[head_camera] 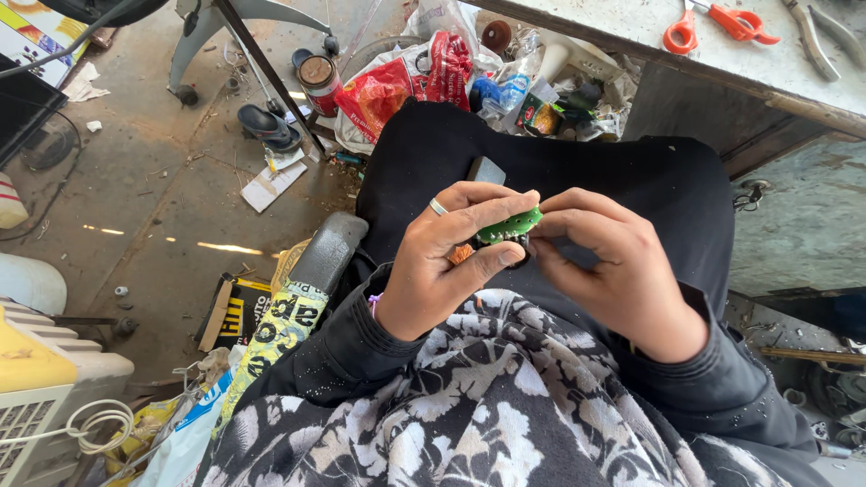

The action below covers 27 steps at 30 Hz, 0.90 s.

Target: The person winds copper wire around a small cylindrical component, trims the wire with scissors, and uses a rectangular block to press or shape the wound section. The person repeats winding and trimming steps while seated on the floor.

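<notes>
While both hands met over the lap, bright packages lay all around on the floor. A red plastic bag (390, 88) sat crumpled at the top, next to a round tin can (317, 79) with a rusty lid. Just right of the bag lay a heap of small wrappers (532, 99) in blue, green and white. A flat white card (271, 183) lay on the dusty floor (153, 180). Lower left, a black box with yellow letters (236, 311) leaned beside a yellow printed strip (275, 334).

The small green circuit board (511, 225) was held above the black trousers, between the two hands. It was flat and rounded, with tiny shiny dots on top. A little orange part (461, 253) peeked out under it.

The left hand (442, 261) wore a ring, and its thumb and fingers were pinched on the board's left edge. The right hand (613, 271) pinched the board's right end with its fingertips.

Most of the board was hidden by the fingers, so its full shape was hard to tell. A grey flat thing (487, 170) stuck out behind the left hand, mostly covered. On the counter (631, 27) at the top, orange scissors (717, 25) and grey pliers (825, 36) were cut off by the picture's edge.
</notes>
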Tool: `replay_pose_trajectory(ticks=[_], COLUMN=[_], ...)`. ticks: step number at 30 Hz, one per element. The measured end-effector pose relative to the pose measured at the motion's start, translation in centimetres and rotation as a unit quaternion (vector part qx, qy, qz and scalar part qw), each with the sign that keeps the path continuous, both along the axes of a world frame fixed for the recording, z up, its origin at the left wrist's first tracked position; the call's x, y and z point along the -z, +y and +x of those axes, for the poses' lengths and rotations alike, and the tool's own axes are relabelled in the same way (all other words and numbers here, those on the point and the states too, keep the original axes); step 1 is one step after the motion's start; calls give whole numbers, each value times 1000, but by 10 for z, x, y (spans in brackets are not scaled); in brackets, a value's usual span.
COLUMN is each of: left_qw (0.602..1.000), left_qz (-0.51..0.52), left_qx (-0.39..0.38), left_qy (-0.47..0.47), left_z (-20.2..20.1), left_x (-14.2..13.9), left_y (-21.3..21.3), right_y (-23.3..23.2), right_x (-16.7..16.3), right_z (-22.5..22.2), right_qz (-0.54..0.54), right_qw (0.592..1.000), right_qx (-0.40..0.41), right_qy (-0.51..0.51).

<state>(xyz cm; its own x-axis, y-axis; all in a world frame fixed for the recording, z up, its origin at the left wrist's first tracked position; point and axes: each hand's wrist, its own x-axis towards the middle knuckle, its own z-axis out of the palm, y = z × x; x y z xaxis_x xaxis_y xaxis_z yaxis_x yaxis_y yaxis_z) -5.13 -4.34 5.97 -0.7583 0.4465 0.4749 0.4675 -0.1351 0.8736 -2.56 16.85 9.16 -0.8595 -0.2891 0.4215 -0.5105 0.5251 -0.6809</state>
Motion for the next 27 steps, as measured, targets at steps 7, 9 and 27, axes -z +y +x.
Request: replay_pose_trajectory(ticks=[7,9,27], left_qw=[999,998,995], left_qz=[-26,-38,-47], left_qx=[-17,-22,-76], left_qy=[26,41,45], left_z=[-2,-2,-12], left_x=[0,-1,6], left_y=[4,4,5], right_y=[4,5,-12], right_x=[-3,-5,18], right_z=[5,4,-1], right_qz=[76,86,39], right_qw=[997,996,999], right_qx=[-8,-22,-3], right_qy=[-7,-11,27])
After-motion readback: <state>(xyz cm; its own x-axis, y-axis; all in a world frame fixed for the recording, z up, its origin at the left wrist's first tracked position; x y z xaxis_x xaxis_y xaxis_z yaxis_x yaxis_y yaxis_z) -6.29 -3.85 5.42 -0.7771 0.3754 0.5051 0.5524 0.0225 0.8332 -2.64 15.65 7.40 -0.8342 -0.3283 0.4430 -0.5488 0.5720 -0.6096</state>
